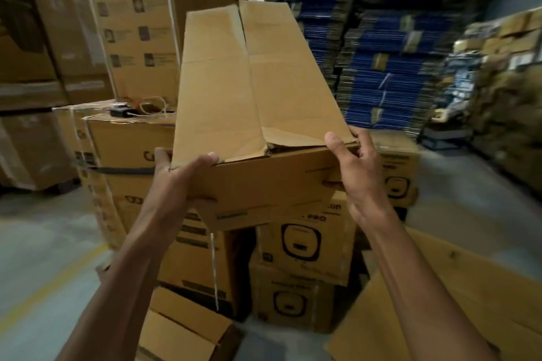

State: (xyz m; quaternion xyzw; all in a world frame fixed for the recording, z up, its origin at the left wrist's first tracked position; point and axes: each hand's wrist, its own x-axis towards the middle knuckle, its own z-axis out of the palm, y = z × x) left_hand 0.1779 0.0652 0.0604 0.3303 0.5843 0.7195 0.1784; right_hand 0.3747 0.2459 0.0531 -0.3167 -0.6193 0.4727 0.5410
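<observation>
Right now my left hand (179, 179) grips the carton (272, 182) at its 9 o'clock corner and my right hand (356, 176) pinches its 3 o'clock edge, above the stacked boxes (302, 243), with 2 flaps (249, 82) upright, so I judge folding shut barely begun.

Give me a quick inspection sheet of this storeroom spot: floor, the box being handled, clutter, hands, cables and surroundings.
Surface: grey concrete floor with a yellow line; no table seen.
Job's things: plain cardboard box held in the air, two flaps standing up.
Clutter: printed cartons stacked below; flat cardboard sheet lower right.
Hands: left hand and right hand each grip one side of the box, thumbs at the flap edges.
Cables: small black device beside a pale looped cord, on top of a carton.
Surroundings: tall brown cartons on the left; blue flattened cartons on the right.
</observation>
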